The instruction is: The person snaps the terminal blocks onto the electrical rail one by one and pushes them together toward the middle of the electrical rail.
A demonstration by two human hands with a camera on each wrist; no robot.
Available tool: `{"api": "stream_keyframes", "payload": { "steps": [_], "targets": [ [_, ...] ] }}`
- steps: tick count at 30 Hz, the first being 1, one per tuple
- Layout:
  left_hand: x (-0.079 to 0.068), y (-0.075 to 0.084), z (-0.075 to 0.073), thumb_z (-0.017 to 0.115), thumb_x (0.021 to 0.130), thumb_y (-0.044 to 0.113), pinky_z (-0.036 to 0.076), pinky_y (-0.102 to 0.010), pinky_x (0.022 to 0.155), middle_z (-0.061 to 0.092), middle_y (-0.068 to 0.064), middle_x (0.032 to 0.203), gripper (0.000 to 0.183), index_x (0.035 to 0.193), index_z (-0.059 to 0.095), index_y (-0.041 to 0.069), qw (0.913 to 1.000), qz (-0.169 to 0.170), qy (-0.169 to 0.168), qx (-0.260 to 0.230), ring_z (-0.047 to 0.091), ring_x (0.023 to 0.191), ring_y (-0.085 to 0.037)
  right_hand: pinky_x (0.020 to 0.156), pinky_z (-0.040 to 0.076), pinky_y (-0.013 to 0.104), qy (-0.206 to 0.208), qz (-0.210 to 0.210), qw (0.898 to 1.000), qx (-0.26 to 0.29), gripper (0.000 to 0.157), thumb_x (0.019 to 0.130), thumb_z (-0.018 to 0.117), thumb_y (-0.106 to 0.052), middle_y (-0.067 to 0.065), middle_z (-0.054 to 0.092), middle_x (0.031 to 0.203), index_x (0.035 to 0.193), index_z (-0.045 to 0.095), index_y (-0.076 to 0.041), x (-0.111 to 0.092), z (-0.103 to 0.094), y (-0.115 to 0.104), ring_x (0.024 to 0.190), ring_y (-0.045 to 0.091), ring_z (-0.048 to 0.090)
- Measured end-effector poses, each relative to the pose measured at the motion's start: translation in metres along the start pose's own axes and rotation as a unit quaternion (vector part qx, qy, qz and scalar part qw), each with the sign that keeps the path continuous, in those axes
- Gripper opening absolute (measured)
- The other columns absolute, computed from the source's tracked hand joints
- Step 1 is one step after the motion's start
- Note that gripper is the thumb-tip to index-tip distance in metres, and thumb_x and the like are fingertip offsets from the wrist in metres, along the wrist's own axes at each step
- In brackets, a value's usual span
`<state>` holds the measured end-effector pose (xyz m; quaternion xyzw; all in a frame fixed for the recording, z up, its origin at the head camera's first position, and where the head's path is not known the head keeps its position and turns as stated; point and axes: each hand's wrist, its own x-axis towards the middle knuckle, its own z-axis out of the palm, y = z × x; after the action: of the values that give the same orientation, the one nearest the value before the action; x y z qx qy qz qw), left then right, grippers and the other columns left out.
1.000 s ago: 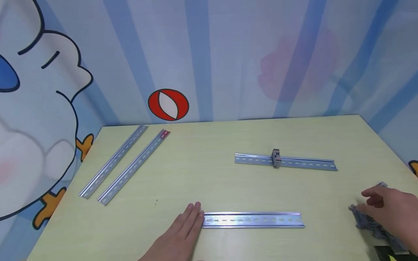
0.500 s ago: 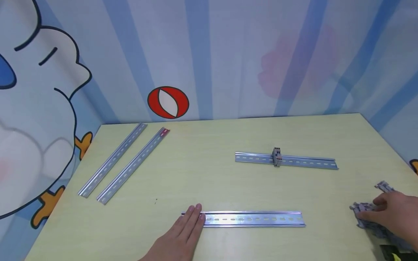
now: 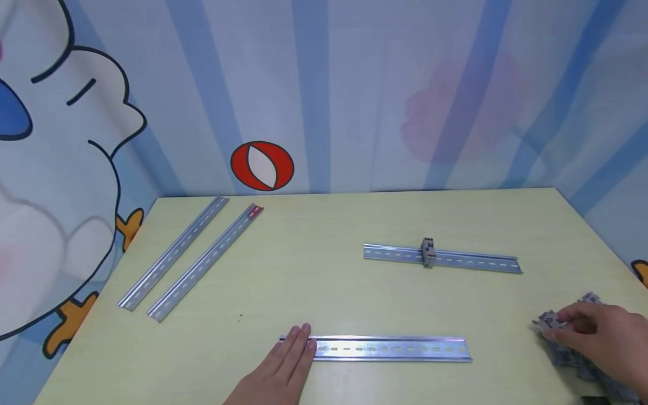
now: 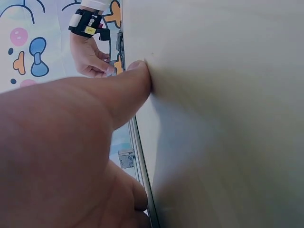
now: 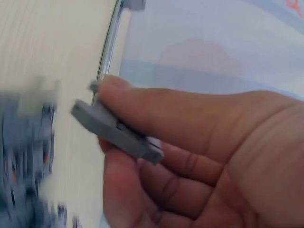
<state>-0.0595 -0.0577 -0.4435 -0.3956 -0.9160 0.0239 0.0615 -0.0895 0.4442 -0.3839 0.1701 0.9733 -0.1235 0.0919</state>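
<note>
Right hand (image 3: 602, 340): grip clamped on a grey block (image 5: 111, 130), held between thumb and fingers just beside the pile of grey blocks (image 3: 567, 357), at the right of the worktop (image 3: 344, 298). Left hand (image 3: 277, 368): grip not closed, fingers straight and together across the left end of the near rail (image 3: 390, 349). Good technique would likely be to raise the block well clear of its neighbours before any sideways travel, pinch without twisting, and press evenly so the rail cannot slide.
</note>
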Motion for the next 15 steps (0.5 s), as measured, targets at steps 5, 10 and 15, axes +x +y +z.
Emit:
{"api": "stream_keyframes", "payload": {
  "steps": [5, 10, 15],
  "targets": [
    [0.001, 0.0, -0.003, 0.019, 0.09, 0.078, 0.042, -0.037, 0.11, 0.036, -0.02, 0.157, 0.099, 0.146, 0.04, 0.0, 0.9999, -0.001, -0.007, -0.01, 0.038, 0.143, -0.031, 0.055, 0.055, 0.039, 0.052, -0.099, 0.993, 0.04, 0.026, 0.084, 0.075, -0.023, 0.01, 0.075, 0.076, 0.092, 0.074, 0.002, -0.016, 0.0, -0.021, 0.065, 0.024, 0.07],
    [0.001, 0.001, -0.004, 0.02, 0.09, 0.078, 0.044, -0.037, 0.109, 0.036, -0.02, 0.157, 0.098, 0.147, 0.039, 0.0, 0.9998, -0.002, -0.011, -0.014, 0.037, 0.143, -0.031, 0.057, 0.058, 0.034, 0.033, -0.114, 0.99, 0.072, 0.031, 0.092, 0.067, -0.025, 0.013, 0.077, 0.088, 0.104, 0.072, 0.003, -0.025, 0.0, -0.039, 0.072, 0.023, 0.07],
    [0.0, 0.0, -0.003, 0.02, 0.09, 0.078, 0.045, -0.038, 0.107, 0.035, -0.02, 0.157, 0.099, 0.148, 0.038, 0.0, 0.9997, -0.002, -0.018, -0.015, 0.037, 0.143, -0.031, 0.05, 0.05, 0.022, 0.022, -0.099, 0.991, 0.093, 0.025, 0.091, 0.069, -0.026, 0.004, 0.077, 0.082, 0.102, 0.073, -0.004, -0.033, 0.004, -0.054, 0.066, 0.013, 0.067]
  ]
}}
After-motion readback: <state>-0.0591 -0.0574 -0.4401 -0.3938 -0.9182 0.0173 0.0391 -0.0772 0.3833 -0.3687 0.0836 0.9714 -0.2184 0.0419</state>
